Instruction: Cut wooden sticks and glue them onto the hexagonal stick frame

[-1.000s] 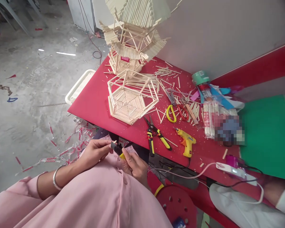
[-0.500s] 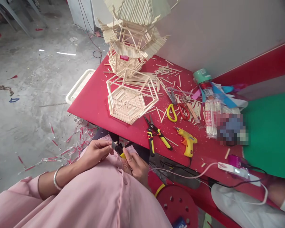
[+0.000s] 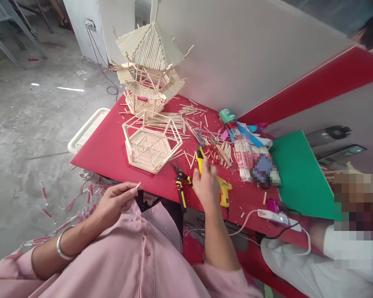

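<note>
My left hand (image 3: 115,201) is raised over my lap, its fingers pinched on a short wooden stick (image 3: 138,186). My right hand (image 3: 207,184) reaches onto the red table (image 3: 105,149), back up, fingers curled down and mostly hidden. It lies over the yellow glue gun (image 3: 224,193), between the yellow-handled pliers (image 3: 179,186) and the scissors (image 3: 200,154). What it grips, if anything, is hidden. A hexagonal stick base (image 3: 151,145) lies beyond, and a stick tower (image 3: 147,70) stands behind it.
Loose sticks and packets of sticks (image 3: 244,155) litter the table's far side. A green board (image 3: 301,174) lies right, with a power strip (image 3: 276,215) and cords at the front edge. A white tray (image 3: 85,130) sits left. Another person (image 3: 313,265) sits right.
My right hand left my lap, where it held a small cutter against the stick, and went forward onto the table by the glue gun. The view swung up and right.
</note>
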The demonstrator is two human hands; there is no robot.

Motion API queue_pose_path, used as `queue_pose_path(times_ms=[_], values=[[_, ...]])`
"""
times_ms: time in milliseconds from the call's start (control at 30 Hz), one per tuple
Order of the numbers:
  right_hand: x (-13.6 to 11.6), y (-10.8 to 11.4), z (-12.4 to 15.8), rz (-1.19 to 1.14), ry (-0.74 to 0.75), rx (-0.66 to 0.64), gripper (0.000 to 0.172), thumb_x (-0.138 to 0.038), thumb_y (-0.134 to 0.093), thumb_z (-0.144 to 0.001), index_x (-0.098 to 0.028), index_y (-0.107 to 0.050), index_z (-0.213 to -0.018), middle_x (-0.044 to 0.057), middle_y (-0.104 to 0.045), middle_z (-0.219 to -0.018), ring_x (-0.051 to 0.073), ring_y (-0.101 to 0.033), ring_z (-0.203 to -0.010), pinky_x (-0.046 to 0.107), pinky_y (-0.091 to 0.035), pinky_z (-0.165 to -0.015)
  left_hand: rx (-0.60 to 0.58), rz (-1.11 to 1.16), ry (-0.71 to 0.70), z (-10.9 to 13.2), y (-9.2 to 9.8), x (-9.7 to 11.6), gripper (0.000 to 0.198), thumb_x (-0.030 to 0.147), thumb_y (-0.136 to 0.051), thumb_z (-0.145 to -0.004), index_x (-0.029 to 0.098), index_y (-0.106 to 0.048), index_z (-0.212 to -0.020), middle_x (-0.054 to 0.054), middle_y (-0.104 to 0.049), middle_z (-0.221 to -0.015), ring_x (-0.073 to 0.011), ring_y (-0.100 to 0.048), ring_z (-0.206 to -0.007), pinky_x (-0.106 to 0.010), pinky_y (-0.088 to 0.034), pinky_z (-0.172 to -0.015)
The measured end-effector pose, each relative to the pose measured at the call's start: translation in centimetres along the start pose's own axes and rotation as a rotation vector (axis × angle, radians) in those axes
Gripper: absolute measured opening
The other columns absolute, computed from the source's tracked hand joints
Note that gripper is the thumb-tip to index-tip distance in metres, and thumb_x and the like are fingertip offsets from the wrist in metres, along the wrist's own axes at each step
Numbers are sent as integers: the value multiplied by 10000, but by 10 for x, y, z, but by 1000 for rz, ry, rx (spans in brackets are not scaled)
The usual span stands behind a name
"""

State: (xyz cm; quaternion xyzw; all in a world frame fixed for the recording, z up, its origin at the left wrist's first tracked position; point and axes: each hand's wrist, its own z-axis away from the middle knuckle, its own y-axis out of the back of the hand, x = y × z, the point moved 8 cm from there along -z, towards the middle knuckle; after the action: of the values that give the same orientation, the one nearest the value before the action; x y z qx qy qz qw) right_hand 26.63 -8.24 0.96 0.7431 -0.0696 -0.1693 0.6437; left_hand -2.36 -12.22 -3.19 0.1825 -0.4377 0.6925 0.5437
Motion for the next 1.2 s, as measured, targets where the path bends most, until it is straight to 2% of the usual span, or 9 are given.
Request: queue_pose_path(times_ms=[67, 167, 233, 300, 333, 433, 533, 800, 1200], values=[[-5, -18, -40, 58, 10, -158, 542, -226, -448, -932, -107, -447, -1462, 215, -623, -1182, 290, -662, -974, 356, -508, -760, 27, 58, -38, -7, -7, 8, 336, 376, -906, -548, 140, -764, -742, 23, -528, -531, -50, -401, -464, -187, -304, -437], [-16, -18, -68, 70, 44, -116, 547, -245, -517, -909, -56, -490, -1422, 259, -615, -1221, 366, -603, -1128, 473, -478, -912, 76, 134, -42, -15, -10, 14, 356, 336, -932, -501, 137, -770, -748, -25, -645, -635, -109, -575, -600, -218, -469, -583], [-19, 4, -58, -13, 62, 101, 529, -328, -530, -915, -62, -549, -1372, 267, -599, -1276, 404, -541, -1214, 563, -425, -985, 80, 179, -54, -20, -11, 17, 358, 331, -932, -507, 128, -766, -750, -48, -685, -699, -123, -611, -655, -223, -491, -637], [-15, 29, -27, -266, 77, 330, 447, -378, -507, -931, -90, -658, -1238, 224, -677, -1163, 343, -616, -1122, 518, -468, -968, 66, 216, -92, -25, -13, 22, 331, 338, -921, -536, 126, -746, -721, -40, -679, -678, -102, -594, -614, -206, -474, -604], [-15, 35, -10, -416, 96, 354, 411, -393, -489, -946, -120, -691, -1177, 184, -710, -1100, 294, -660, -1040, 462, -503, -938, 59, 227, -110, -28, -14, 24, 317, 343, -913, -555, 128, -734, -703, -31, -667, -649, -90, -579, -584, -198, -459, -578], [-44, 33, 37, -684, 295, 135, 258, -373, -587, -918, -205, -723, -1059, 68, -745, -950, 192, -702, -857, 318, -558, -803, 51, 235, -160, -38, -18, 31, 305, 362, -890, -603, 126, -721, -696, -26, -662, -604, -80, -576, -551, -186, -440, -547], [-79, 36, 64, -743, 442, 113, 255, -325, -674, -877, -213, -673, -1106, 52, -722, -966, 165, -689, -831, 302, -564, -794, 70, 262, -186, -46, -22, 37, 320, 351, -900, -587, 123, -721, -722, -34, -685, -627, -98, -623, -582, -187, -452, -554], [-110, 30, 47, -691, 463, 328, 283, -315, -682, -878, -190, -613, -1122, 82, -652, -986, 157, -631, -786, 303, -563, -715, 119, 330, -186, -52, -23, 39, 332, 321, -909, -575, 107, -701, -721, -34, -688, -621, -101, -640, -576, -187, -465, -550], [-109, 26, 42, -708, 438, 327, 272, -307, -658, -899, -198, -609, -1143, 75, -622, -979, 144, -606, -767, 276, -540, -658, 132, 335, -176, -57, -24, 40, 335, 320, -907, -579, 108, -679, -704, -33, -695, -623, -101, -653, -579, -187, -458, -548]])
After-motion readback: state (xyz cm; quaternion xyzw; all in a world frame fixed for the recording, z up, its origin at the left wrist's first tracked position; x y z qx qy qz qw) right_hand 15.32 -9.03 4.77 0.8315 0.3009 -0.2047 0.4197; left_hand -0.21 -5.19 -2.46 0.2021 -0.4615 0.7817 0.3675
